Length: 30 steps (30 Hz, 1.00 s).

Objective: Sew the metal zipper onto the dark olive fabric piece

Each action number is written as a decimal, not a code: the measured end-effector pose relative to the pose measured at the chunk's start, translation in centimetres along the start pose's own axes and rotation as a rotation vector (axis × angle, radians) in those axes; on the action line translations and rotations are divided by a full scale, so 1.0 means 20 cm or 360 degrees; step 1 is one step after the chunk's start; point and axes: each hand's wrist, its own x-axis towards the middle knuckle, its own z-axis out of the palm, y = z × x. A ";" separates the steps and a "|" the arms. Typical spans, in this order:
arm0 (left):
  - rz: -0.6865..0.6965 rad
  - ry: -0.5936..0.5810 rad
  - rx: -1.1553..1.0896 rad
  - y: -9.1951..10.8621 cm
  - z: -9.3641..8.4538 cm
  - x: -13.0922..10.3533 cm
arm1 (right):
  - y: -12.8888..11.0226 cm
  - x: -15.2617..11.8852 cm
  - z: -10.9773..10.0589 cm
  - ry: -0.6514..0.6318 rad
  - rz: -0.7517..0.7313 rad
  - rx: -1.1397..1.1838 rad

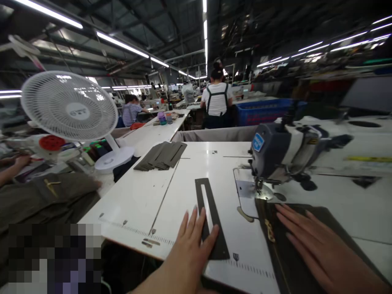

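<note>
Left hand (pixel 191 241) lies flat, fingers spread and gripping nothing, fingertips on the near end of a dark slotted fabric strip (pixel 211 216) on the white table (pixel 147 196); its wrist is cut off by the frame edge. Right hand (pixel 318 245) lies open, palm down, pressing dark fabric (pixel 294 265) with a brass zipper (pixel 269 230), which runs up to the presser foot; the needle itself is hard to make out. Sewing machine (pixel 284 153) stands just behind. Farther left, a stack of dark cut pieces (pixel 162 156) and a white fan (pixel 69 106). A pixelated block hides the lower left corner. Beyond, a person in a white shirt (pixel 217 102) stands facing away.
</note>
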 end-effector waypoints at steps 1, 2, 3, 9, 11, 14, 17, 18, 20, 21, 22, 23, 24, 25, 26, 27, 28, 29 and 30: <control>0.0039 0.0031 0.0038 -0.01 0.06 -0.02 | -0.01 0.02 0.00 0.0010 -0.0026 -0.0061; 0.0082 0.0059 0.0044 -0.02 0.10 -0.04 | -0.02 0.03 0.00 0.0000 -0.0050 -0.0108; 0.0102 0.0073 0.0028 -0.03 0.13 -0.06 | -0.03 0.04 0.01 -0.0026 -0.0072 -0.0138; 0.0134 0.0034 -0.0127 0.01 -0.04 -0.03 | -0.02 0.06 0.02 -0.0101 -0.0072 -0.0132; 0.0120 -0.0101 -0.0147 0.04 -0.15 0.01 | 0.00 0.09 -0.01 -0.0114 -0.0162 -0.0108; 0.0105 -0.0276 -0.0170 0.08 -0.24 0.04 | 0.05 0.14 -0.05 -0.0214 -0.0395 -0.0060; 0.0044 -0.0280 -0.0144 0.09 -0.24 0.04 | 0.09 0.12 -0.06 -0.0106 -0.0305 -0.0085; 0.0009 -0.0267 -0.0139 0.09 -0.24 0.03 | 0.10 0.10 -0.06 -0.0042 -0.0208 -0.0105; -0.0032 -0.0269 -0.0169 0.08 -0.24 0.03 | 0.11 0.06 -0.07 0.0026 -0.0084 -0.0084; -0.0034 -0.0299 -0.0202 0.08 -0.26 0.03 | 0.11 0.04 -0.08 0.0010 -0.0080 -0.0031; -0.0028 -0.0340 -0.0241 0.09 -0.27 0.04 | 0.11 0.03 -0.09 -0.0022 -0.0101 0.0046; -0.0024 -0.0383 -0.0282 0.09 -0.29 0.04 | 0.10 0.03 -0.11 -0.0053 -0.0127 0.0132; -0.0030 -0.0405 -0.0316 0.10 -0.30 0.04 | 0.09 0.03 -0.13 -0.0062 -0.0145 0.0211; -0.0048 -0.0399 -0.0341 0.11 -0.32 0.05 | 0.07 0.04 -0.14 -0.0063 -0.0157 0.0282; -0.0071 -0.0370 -0.0359 0.13 -0.32 0.05 | 0.05 0.05 -0.15 -0.0062 -0.0167 0.0342; -0.0091 -0.0325 -0.0370 0.15 -0.32 0.05 | 0.03 0.06 -0.16 -0.0067 -0.0179 0.0394; -0.0106 -0.0277 -0.0377 0.17 -0.31 0.06 | 0.01 0.08 -0.16 -0.0082 -0.0198 0.0440; -0.0115 -0.0235 -0.0382 0.19 -0.30 0.07 | -0.01 0.09 -0.16 -0.0117 -0.0216 0.0482; -0.0120 -0.0198 -0.0388 0.22 -0.28 0.08 | -0.04 0.11 -0.15 -0.0157 -0.0223 0.0517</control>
